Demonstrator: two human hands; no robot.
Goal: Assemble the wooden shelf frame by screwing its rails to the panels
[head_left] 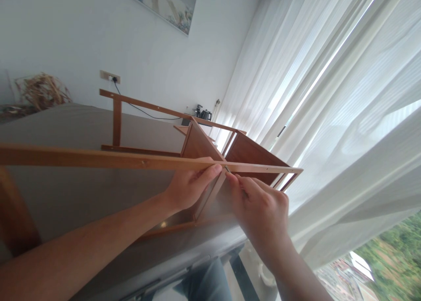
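Left hand: fingers together, curled against the long, narrow, honey-brown wooden rail, which crosses the brown wooden shelf frame. Small metal fastener — at the rail's edge — pinched between the tightly closed fingertips of the right hand. Sheer white pleated curtain hangs beyond.

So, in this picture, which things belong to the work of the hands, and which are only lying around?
Work: left hand; right hand; small metal piece, pinched by the right hand; wooden rail; wooden frame.

Lying around: black kettle; dried plant; power cable.
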